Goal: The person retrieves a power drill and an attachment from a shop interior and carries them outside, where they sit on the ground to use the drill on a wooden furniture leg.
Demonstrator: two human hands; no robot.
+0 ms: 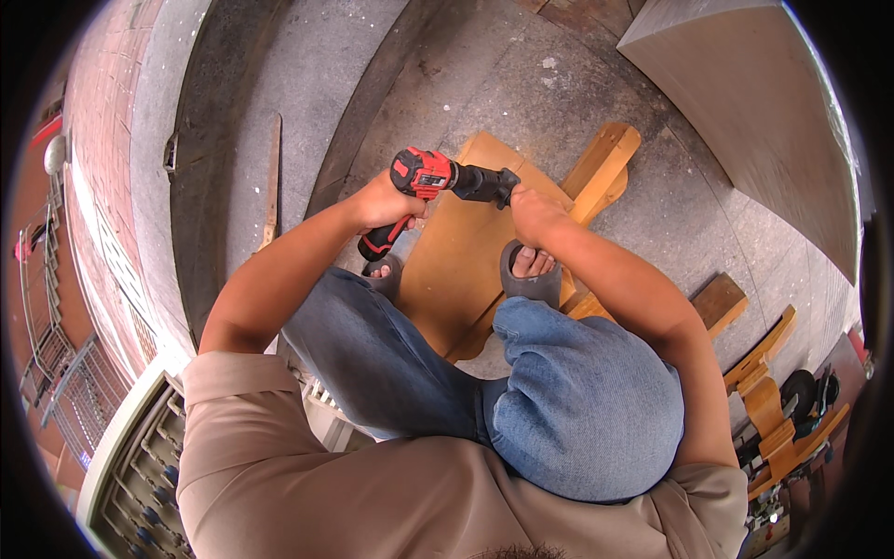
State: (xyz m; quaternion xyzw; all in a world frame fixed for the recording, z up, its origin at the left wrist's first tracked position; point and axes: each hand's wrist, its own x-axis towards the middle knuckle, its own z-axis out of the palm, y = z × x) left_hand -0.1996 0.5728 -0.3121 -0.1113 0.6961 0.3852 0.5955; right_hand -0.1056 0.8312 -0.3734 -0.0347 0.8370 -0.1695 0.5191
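A red and black cordless drill [424, 174] is held level by my left hand [384, 203], whose fingers wrap round its handle. A black attachment [478, 183] sticks out to the right from the drill's front. At that attachment's far end, my right hand [538, 219] is closed, its fingertips up against the tip; what they pinch is hidden. Below both hands lies a wide yellowish wooden board [456, 252] on the ground. My right foot, in a grey slipper [531, 272], is by the board's right side; the other foot shows at its left.
Wooden pieces [601, 172] lie just beyond the board, and a short block [720, 303] is at the right. A thin wooden strip [274, 182] rests on the stone step [303, 84] at left. A large grey panel [754, 121] stands at far right.
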